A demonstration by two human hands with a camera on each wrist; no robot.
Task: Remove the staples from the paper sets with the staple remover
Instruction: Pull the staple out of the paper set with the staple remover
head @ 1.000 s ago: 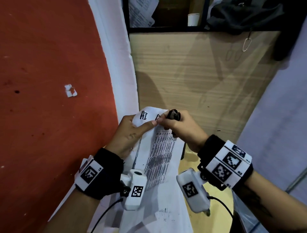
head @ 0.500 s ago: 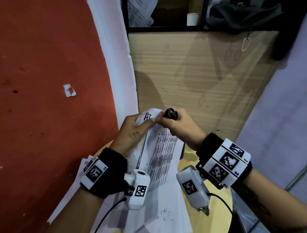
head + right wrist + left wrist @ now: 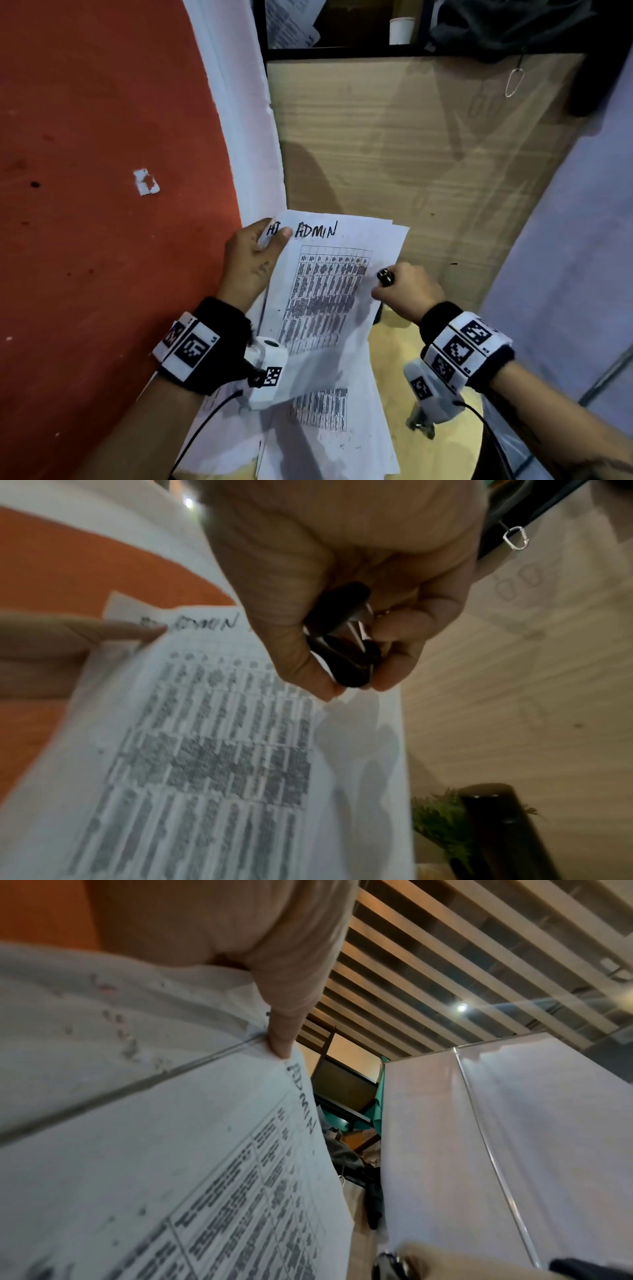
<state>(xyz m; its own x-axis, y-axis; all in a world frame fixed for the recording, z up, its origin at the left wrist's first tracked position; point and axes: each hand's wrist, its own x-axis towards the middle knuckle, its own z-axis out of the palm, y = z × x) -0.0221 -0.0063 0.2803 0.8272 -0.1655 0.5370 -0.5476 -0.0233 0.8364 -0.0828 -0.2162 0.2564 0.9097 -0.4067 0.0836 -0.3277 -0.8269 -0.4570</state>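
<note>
A white paper set (image 3: 329,291) printed with a table and the handwritten word ADMIN is held up in front of me. My left hand (image 3: 255,255) pinches its top left corner, thumb on the front (image 3: 284,1039). The same sheet (image 3: 192,750) fills the lower left of the right wrist view. My right hand (image 3: 406,289) is at the sheet's right edge and grips a black staple remover (image 3: 386,277) with metal claws (image 3: 346,637). I cannot make out any staple on the paper.
More printed sheets (image 3: 318,428) lie loose on a yellow round table (image 3: 397,394) below. A red wall (image 3: 102,171) stands on the left, a wooden panel (image 3: 394,154) ahead, a pale partition (image 3: 565,240) on the right. A dark cylinder and a green plant (image 3: 441,823) stand beside the table.
My right hand with the staple remover has pulled away from the top left corner to the sheet's right edge. The paper has flattened out, showing the word ADMIN.
</note>
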